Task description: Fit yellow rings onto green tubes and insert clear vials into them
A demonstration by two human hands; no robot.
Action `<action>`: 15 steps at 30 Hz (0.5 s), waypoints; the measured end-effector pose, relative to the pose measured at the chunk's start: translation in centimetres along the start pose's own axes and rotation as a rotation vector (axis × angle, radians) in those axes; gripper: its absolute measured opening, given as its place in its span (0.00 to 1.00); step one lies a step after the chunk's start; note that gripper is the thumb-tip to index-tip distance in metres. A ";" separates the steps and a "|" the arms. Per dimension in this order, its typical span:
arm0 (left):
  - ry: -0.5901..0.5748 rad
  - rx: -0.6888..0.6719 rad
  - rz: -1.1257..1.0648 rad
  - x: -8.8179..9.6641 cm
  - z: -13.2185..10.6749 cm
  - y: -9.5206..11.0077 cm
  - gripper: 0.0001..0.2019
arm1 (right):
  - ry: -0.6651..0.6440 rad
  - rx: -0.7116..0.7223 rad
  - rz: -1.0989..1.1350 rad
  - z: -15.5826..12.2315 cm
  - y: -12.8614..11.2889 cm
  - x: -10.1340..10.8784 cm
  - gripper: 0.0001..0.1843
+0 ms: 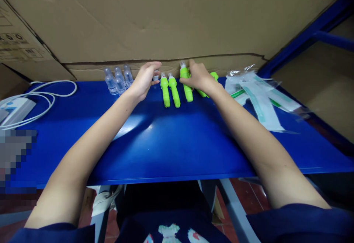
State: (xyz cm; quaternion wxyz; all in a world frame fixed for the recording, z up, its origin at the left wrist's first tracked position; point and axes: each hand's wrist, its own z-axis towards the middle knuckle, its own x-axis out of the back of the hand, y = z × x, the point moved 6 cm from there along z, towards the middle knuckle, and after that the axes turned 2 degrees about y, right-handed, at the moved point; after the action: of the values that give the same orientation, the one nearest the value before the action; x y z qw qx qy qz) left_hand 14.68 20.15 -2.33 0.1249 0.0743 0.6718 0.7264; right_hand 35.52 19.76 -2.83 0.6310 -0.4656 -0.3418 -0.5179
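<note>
My left hand is beside the clear plastic bottles, its fingers and thumb apart. A small clear piece shows between its thumb and fingers; whether they touch it I cannot tell. With thumb and fingers around it, my right hand grips a lime-green pen-shaped tube with a clear tip. Two similar tubes, one on the left and one on the right, lie side by side between my hands. More lime green shows behind my right hand, partly hidden.
Clear-wrapped packets with green strips lie at the right on the blue table. At the left are a white device and its looped cable. A cardboard wall rises at the back; a blue metal frame stands right.
</note>
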 end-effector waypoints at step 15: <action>-0.027 0.012 -0.010 -0.5 -0.6 0.5 0.09 | -0.157 0.005 0.043 -1.2 -0.7 -2.2 0.21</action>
State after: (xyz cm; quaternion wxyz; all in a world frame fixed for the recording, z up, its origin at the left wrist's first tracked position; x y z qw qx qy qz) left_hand 14.97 19.37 -1.87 0.1373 0.0814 0.6748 0.7205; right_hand 34.32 19.39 -5.08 0.6144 -0.5105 -0.3817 -0.4650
